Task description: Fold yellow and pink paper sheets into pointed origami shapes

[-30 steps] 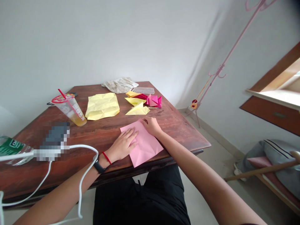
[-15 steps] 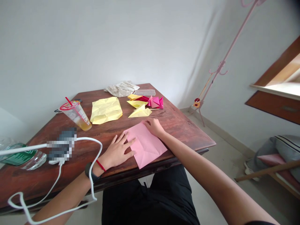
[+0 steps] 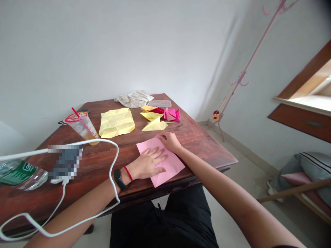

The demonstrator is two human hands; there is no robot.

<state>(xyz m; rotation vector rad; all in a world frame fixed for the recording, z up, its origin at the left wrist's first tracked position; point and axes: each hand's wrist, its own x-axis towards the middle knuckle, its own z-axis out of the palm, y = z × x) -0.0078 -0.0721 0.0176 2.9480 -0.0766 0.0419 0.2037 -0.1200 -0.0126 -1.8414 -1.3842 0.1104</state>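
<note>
Now we look down on a dark wooden table (image 3: 196,148), and the change on it is small; our left hand (image 3: 147,163) has slid further onto the pink paper sheet (image 3: 172,175), its fingers spread flat across the middle, where a moment ago they sat nearer the edge; the sheet lies right at the table's near edge, pinned under both hands; that left hand is open and presses without clasping anything; our right hand (image 3: 168,141) rests curled on the sheet's far edge, and we cannot tell whether its fingers pinch the paper or only bear down on it; beyond the hands lie a creased yellow sheet (image 3: 116,122), folded yellow paper pieces (image 3: 154,125) and a folded pink paper model (image 3: 170,114); to the left stand a plastic cup (image 3: 82,125) with a red straw and a water bottle (image 3: 23,175); a white cable (image 3: 90,140) loops across our left forearm (image 3: 85,198); on that wrist sit a black watch (image 3: 118,179) and a thin red string (image 3: 128,173).
</note>
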